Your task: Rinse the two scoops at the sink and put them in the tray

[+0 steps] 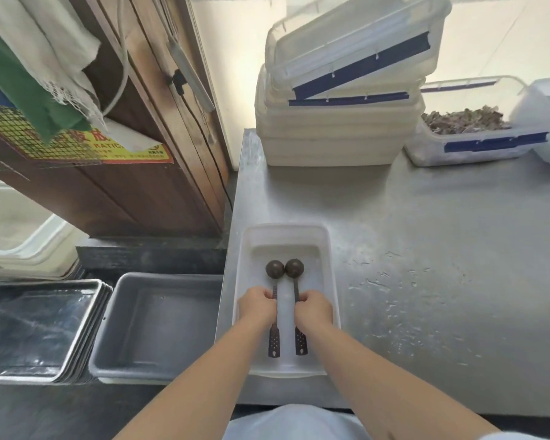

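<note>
Two dark scoops (285, 268) lie in one white tray (329, 281), near; two hands (257, 304) hold them; one grey tub (108, 354) at left; one stack of metal trays (77, 360) beside it; several lidded plastic boxes (331, 144) far on the bench (442, 249).

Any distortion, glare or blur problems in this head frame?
Head view: wide-angle bending bows the wooden door and stacked containers; the back wall is washed out; steel counter shows soft sheen; both scoops and hands stay sharp.
</note>
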Demonstrator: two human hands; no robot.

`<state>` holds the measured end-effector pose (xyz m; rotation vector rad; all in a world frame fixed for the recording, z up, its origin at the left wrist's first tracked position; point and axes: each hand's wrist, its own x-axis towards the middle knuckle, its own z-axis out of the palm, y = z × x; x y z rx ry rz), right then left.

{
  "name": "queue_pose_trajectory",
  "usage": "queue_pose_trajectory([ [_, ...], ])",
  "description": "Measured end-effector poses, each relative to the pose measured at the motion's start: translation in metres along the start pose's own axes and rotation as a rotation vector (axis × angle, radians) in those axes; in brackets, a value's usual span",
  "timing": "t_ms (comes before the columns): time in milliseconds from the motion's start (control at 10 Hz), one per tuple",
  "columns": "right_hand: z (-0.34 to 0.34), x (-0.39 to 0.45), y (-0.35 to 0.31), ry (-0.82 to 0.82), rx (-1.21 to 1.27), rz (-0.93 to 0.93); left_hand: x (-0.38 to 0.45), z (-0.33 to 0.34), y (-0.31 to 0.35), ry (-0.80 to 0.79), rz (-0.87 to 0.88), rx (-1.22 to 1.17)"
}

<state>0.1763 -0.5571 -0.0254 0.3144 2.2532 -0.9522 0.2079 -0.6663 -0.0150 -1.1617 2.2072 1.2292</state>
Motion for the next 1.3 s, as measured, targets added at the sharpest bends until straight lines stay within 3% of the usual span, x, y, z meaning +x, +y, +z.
queue_pose_trajectory([
  [200,0.004,0.004,0.006,0.017,-0.028,0.009,0.008,0.007,-0.005,0.006,0.048,0.056],
  [400,0.005,-0.003,0.009,0.019,-0.137,-0.139,0.005,0.008,-0.016,0.022,0.298,0.33],
  [600,0.006,-0.022,0.018,-0.053,-0.717,-0.458,-0.005,0.006,-0.023,-0.101,0.504,0.841],
  [700,0.007,-0.025,0.021,-0.102,-0.841,-0.454,-0.009,0.007,-0.026,-0.079,0.517,0.911],
  [1100,0.002,-0.033,0.019,-0.13,-0.803,-0.43,-0.018,0.002,-0.02,-0.077,0.478,0.901],
  [1200,-0.003,-0.039,0.012,-0.087,-0.768,-0.461,-0.02,-0.002,-0.02,-0.071,0.5,0.802],
  [1300,-0.014,-0.049,0.008,-0.038,-0.748,-0.537,-0.028,-0.014,-0.023,-0.015,0.631,0.789],
])
